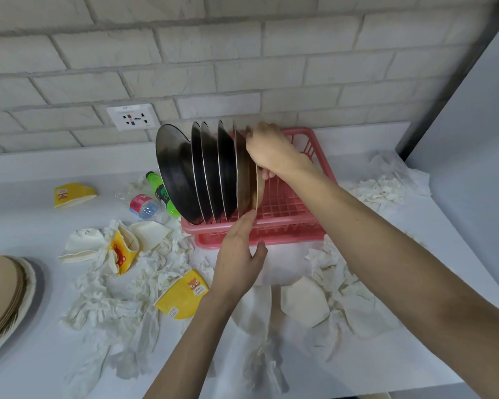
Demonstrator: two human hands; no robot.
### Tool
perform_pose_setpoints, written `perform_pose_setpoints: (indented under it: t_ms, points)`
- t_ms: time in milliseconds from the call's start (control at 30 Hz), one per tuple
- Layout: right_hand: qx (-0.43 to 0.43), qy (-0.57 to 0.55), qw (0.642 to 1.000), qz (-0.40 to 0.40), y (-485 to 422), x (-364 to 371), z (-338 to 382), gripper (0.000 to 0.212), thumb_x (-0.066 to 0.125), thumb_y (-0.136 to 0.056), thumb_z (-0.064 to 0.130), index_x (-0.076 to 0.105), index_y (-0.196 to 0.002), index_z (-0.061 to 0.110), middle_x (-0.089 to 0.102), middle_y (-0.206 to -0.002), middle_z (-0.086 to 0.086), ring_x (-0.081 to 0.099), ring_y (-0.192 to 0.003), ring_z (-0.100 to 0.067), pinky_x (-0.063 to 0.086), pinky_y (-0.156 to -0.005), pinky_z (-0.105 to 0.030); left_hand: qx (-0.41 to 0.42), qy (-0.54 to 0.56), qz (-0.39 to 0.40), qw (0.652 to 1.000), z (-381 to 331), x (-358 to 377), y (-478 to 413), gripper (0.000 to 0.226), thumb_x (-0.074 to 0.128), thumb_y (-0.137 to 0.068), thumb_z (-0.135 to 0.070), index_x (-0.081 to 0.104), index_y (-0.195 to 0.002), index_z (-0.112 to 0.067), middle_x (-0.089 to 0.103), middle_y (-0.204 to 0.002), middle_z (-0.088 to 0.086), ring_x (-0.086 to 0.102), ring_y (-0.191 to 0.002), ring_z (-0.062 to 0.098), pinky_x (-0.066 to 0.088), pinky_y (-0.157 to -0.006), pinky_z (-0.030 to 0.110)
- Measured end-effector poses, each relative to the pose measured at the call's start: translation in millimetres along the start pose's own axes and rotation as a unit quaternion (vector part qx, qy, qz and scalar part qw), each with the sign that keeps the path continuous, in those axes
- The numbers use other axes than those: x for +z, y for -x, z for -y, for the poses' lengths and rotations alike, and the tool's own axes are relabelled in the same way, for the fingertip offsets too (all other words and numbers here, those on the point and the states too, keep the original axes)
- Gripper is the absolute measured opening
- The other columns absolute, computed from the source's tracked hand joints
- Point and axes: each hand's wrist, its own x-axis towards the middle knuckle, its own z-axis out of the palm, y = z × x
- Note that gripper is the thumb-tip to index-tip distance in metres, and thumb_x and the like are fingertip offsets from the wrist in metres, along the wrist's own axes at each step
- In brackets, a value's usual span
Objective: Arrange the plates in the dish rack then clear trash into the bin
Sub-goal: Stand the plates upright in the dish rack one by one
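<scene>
A pink dish rack (pixel 285 226) stands at the back of the counter with several steel plates (pixel 185 174) on edge in its left half. My right hand (pixel 271 151) grips the top rim of a beige plate (pixel 258 194) standing upright just right of the steel ones. My left hand (pixel 239 254) is flat and open, its fingertips against that plate's lower edge at the rack's front wall. A stack of beige plates (pixel 3 295) lies at the counter's left edge.
Crumpled white tissues (pixel 121 306) and crushed yellow paper cups (pixel 185 295) litter the counter in front of the rack. Two plastic bottles (pixel 153 197) lie left of the rack. More tissues (pixel 378 191) lie to its right. A wall socket (pixel 131 116) sits behind.
</scene>
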Motion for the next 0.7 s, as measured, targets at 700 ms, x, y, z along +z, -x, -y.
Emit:
perform_pose_setpoints:
  t_ms: [700]
  points:
    - [-0.009,0.031,0.999,-0.034,29.8,-5.9,-20.4,0.044,0.04,-0.1,0.042,0.056,-0.076,0.009,0.059,-0.061,-0.006,0.067,-0.052,-0.026,0.054,-0.062,-0.035,-0.004,0.005,-0.009,1.0,0.4,2.7,3.6,0.06,0.06,-0.091,-0.011,0.042,-0.149,-0.015,0.047,-0.15,0.0,0.041,-0.138,0.015,0.024,-0.11,0.015]
